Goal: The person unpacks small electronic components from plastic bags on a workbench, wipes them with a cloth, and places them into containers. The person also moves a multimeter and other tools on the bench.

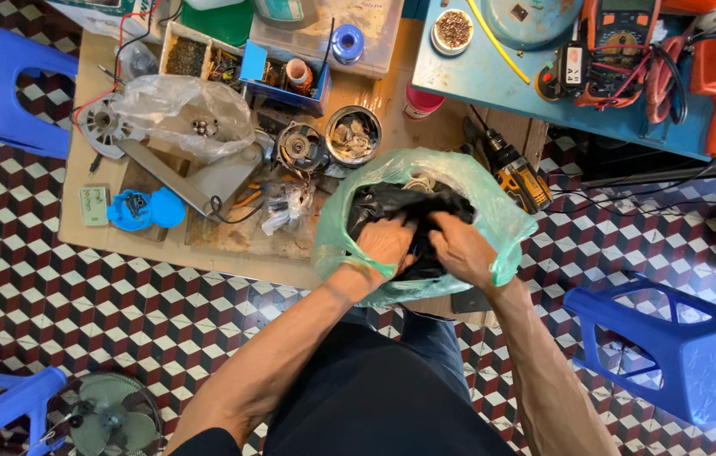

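In the head view both hands are inside the mouth of a translucent green plastic bag [493, 211] that sits at the near edge of the wooden worktop [231, 245], just in front of the person's lap. The left hand [385, 245] has its grip clenched on a fold of black plastic bag [392, 203] that lies bunched inside the green one. The right hand [459, 247] likewise grasps the black plastic, fingers curled down into it; the two hands are just beside each other, nearly touching.

The fingertips of both hands are buried in the black folds, so how tightly they pinch is hard to tell. What the black bag holds is hidden; only a pale coil of something shows at the far rim of the green bag. A yellow and black cordless drill [517, 176] lies partly behind the green bag.

Further back on the worktop, a round metal tin [353, 135] holds small scraps, a clear plastic bag [185, 114] contains a few small metal parts, and a blue open box [282, 80] holds assorted bits. A small motor [301, 149] stands just beside the tin.
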Motion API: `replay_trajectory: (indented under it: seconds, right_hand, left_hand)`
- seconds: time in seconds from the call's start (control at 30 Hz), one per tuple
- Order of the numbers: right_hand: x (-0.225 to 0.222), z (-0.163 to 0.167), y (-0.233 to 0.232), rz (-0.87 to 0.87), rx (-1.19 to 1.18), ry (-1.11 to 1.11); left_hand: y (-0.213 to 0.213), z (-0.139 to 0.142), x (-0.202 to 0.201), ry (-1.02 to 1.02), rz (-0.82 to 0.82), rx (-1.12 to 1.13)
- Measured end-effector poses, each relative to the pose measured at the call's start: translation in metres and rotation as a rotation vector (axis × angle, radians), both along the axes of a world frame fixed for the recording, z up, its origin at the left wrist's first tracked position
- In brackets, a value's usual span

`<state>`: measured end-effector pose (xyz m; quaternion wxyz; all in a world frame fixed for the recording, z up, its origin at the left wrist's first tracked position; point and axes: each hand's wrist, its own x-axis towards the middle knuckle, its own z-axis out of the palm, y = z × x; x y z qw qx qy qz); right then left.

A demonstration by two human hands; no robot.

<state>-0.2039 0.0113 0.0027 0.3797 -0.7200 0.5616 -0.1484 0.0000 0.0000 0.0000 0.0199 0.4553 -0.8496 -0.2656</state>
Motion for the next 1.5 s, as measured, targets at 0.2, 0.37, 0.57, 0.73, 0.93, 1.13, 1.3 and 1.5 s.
replay_trajectory:
  seconds: [0.2, 0.37, 0.57, 0.73, 0.93, 1.13, 1.3, 1.5]
  right_hand:
    - [0.027, 0.035, -0.03, -0.148, -0.02, 0.187]
    - [0.027, 0.053, -0.024, -0.16, -0.01, 0.155]
    - [0.013, 0.068, -0.022, -0.084, -0.079, 0.237]
    - [0.003, 0.079, -0.009, 0.065, 0.403, 0.409]
    - [-0.027, 0.085, 0.014, -0.212, -0.049, 0.348]
    - [-0.032, 0.08, 0.0, -0.572, -0.057, 0.028]
    - [-0.031, 0.079, -0.032, -0.637, 0.164, -0.247]
    - [-0.018, 0.091, -0.034, -0.567, 0.059, -0.342]
  left_hand:
    - [0.005, -0.032, 0.013, 0.071, -0.05, -0.124]
    - [0.0, -0.042, 0.015, 0.023, -0.079, -0.022]
    - [-0.002, -0.009, 0.021, -0.034, -0.13, 0.083]
    - [-0.032, 0.048, 0.006, -0.004, -0.01, -0.007]
    - [-0.053, 0.09, -0.006, 0.55, 0.146, -0.439]
    - [-0.042, 0.071, -0.005, 0.43, 0.068, -0.215]
    - [0.01, 0.067, 0.012, 0.275, -0.171, -0.21]
    - [0.036, 0.073, 0.028, 0.342, -0.246, -0.226]
